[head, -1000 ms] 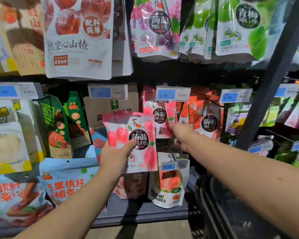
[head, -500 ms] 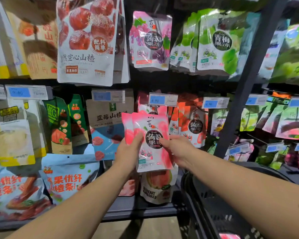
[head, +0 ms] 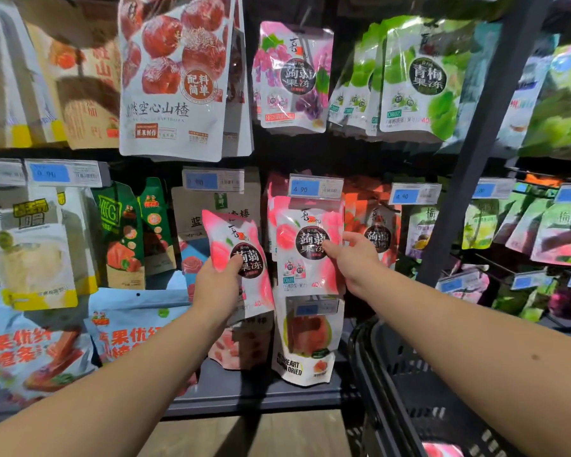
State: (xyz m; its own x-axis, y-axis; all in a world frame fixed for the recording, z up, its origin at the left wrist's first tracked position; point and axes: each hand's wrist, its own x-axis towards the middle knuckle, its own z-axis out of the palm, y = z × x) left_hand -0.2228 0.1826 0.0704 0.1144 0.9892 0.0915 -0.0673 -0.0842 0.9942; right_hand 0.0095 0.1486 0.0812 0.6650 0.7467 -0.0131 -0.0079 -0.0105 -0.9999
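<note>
Head view, centre of the frame: the left hand grips a tilted peach jelly pouch from below. Its thumb is curled across the dark round label and its other fingers are hidden behind the pack. This pouch leans with its top toward the upper left, held out in front of the middle row of the shelf.

Just to its right, the right hand pinches the right edge of an upright peach jelly pouch. The thumb presses on the front beside the label, the index finger lies above it, and the remaining fingers are out of sight behind the pack. The upright pouch's top edge sits directly under a blue-and-white price tag reading 4.90; whether it hangs on a peg cannot be told. The two pink pouches are side by side with their edges close.

Behind the right hand hangs an orange-red jelly pouch. Below the hands, a dried guava pouch stands on the lower shelf. In the top row hang a purple grape jelly pouch, green plum jelly pouches to its right and a large hawthorn bag to its left.

A dark shelf post slants down the right side of the frame. At lower right, under the right forearm, is a black basket with a pink pack showing at the bottom edge.
</note>
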